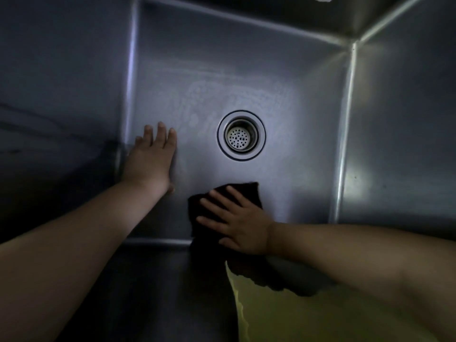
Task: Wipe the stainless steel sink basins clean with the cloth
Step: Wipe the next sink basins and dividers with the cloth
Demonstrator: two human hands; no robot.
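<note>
Cloth (246, 193) flat on sink basin (308, 144) floor near drain (241, 135), pressed under my open right hand (240, 224); left hand (150, 160) flat, fingers straight, on basin floor.

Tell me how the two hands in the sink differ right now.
The right hand presses a dark cloth onto the basin floor; the left hand lies bare on the steel. The left hand sits by the left wall, the right hand near the front edge, below the drain. Both are flat, fingers straight.
</note>
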